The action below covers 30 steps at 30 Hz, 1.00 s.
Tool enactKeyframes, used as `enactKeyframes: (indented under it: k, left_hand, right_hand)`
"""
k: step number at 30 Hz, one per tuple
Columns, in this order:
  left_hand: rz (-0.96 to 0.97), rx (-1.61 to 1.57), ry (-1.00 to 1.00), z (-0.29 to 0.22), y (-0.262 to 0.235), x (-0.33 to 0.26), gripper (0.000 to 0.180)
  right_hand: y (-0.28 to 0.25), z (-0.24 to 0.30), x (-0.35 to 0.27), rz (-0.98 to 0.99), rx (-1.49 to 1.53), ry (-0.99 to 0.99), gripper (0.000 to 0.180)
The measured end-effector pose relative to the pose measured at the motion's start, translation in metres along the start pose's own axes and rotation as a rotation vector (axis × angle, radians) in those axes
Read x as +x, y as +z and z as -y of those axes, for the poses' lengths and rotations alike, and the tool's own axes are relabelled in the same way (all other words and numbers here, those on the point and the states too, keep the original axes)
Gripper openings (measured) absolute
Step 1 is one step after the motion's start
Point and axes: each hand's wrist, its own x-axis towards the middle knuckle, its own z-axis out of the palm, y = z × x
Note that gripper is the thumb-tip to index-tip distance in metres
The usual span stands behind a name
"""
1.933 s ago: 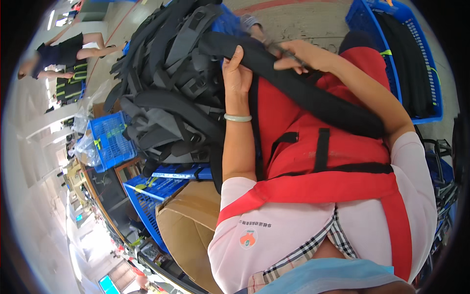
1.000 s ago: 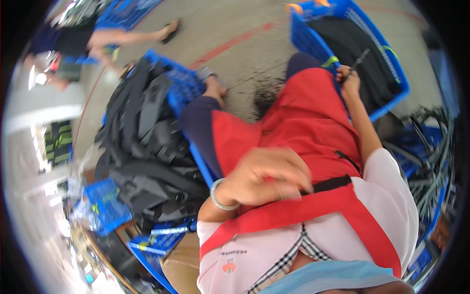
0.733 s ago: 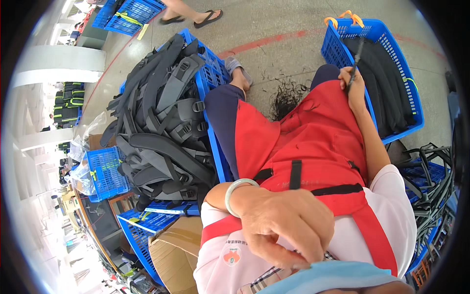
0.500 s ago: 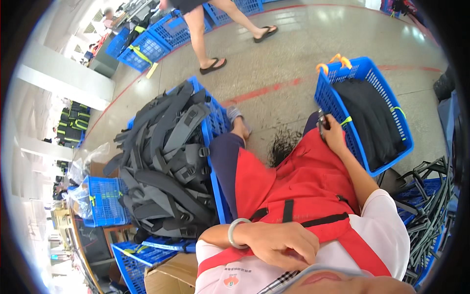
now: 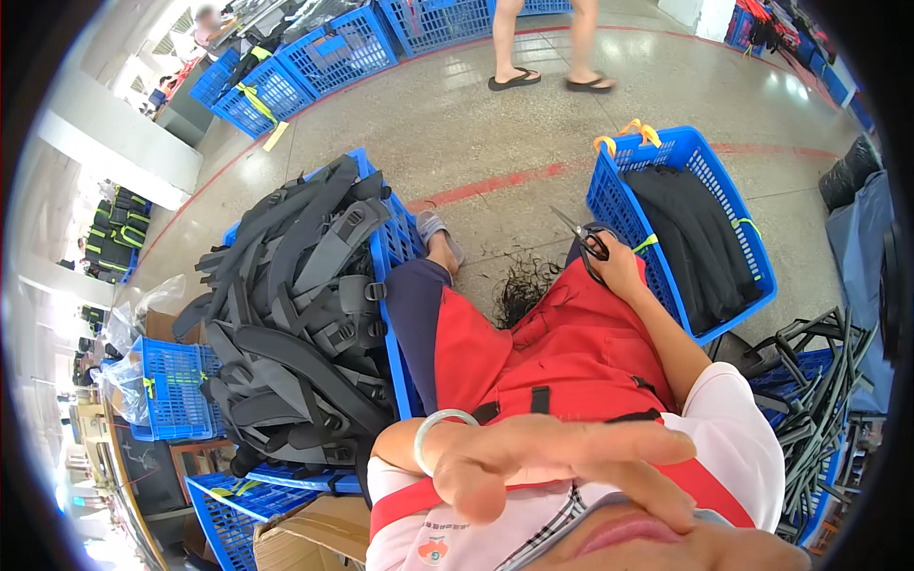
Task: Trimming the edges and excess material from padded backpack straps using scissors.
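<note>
My right hand (image 5: 622,272) rests by my right thigh, closed round the black handles of a pair of scissors (image 5: 594,246). Their metal blades point away and to the left. Close under the camera, my left hand (image 5: 562,452) is raised before my chest, fingers stretched out and nothing in them; a pale bangle (image 5: 422,447) circles its wrist. A red apron (image 5: 562,357) covers my lap. To my left, grey padded straps with black buckles (image 5: 295,319) are heaped in a blue crate (image 5: 394,314). Dark fabric pieces (image 5: 690,243) lie in the blue basket (image 5: 617,198) beside my right hand.
Black thread scraps (image 5: 524,293) litter the floor between my feet. At lower right is a pile of dark green-grey strips (image 5: 824,409). A cardboard box (image 5: 314,538) stands at lower left. Beyond the red floor line, a person's legs (image 5: 505,43) pass before more blue crates (image 5: 338,48).
My left hand has straightened its fingers and come nearer the camera. The scissors have swung into plain view, blades showing. The passer-by has walked to the right, and the view has shifted slightly.
</note>
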Motion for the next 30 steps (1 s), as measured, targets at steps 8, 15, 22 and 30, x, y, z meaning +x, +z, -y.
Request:
enactKeyframes:
  k: [8,15,22,30]
  left_hand:
    - [-0.851,0.071,0.019,-0.027,-0.029,-0.003,0.088]
    - [-0.634,0.263,-0.033,-0.013,-0.045,0.006,0.039]
    - [-0.535,1.201,0.239,0.061,0.005,0.077,0.035]
    - [-0.286,0.832,0.188,0.027,-0.003,0.06,0.058]
  right_hand:
    - [-0.014,0.01,-0.005,-0.007,-0.047,-0.023,0.024]
    - [0.004,-0.026,0.009,0.066,0.14,0.167,0.024]
    - [-0.004,0.01,0.004,0.069,-0.068,0.122,0.025]
    - [0.0,0.01,0.002,0.033,0.002,0.026,0.023]
